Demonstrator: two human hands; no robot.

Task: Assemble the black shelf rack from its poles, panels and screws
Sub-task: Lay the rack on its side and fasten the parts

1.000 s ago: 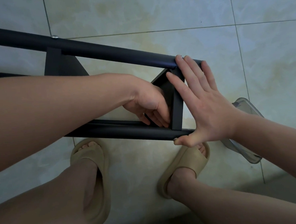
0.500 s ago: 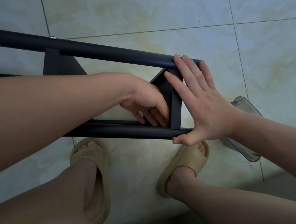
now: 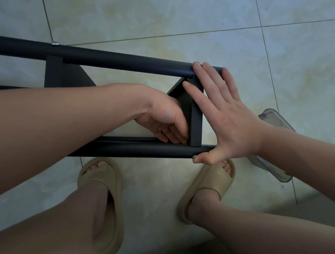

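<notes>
The right hand lies flat, fingers straight, across the end of the black shelf rack, with its fingertips on the far pole and its thumb under the near pole. The left hand reaches between the poles, fingers curled against the end panel beside the right palm. Whether they pinch anything cannot be told.

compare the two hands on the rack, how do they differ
The right hand is spread flat, fingers straight, spanning from the far pole to the near pole; the left hand is curled. The right hand lies outside the end panel; the left hand reaches in between the poles, fingertips at the panel's foot. Both touch the same end.
</notes>
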